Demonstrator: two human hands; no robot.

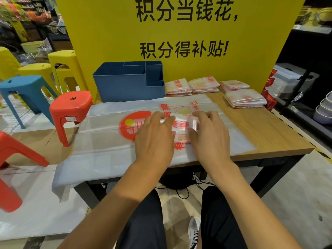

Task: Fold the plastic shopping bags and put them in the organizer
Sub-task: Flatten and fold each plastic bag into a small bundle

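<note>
A small folded plastic bag (182, 127) with red print lies between my hands at the middle of the table. My left hand (154, 135) pinches its left edge and my right hand (209, 135) pinches its right edge. Under it lie flat, unfolded clear bags (107, 141) with a red round logo, hanging over the table's left and front edges. The blue organizer (129, 81), with several compartments, stands at the back left and looks empty. Several folded bags lie behind at the right, such as one stack (203, 84) and another (245, 97).
The wooden table (269, 130) backs onto a yellow sign (179, 33). Red (71, 112), blue (25, 94) and yellow (61, 65) plastic stools stand to the left. A dark shelf with bowls (323, 108) runs along the right. Cables lie under the table.
</note>
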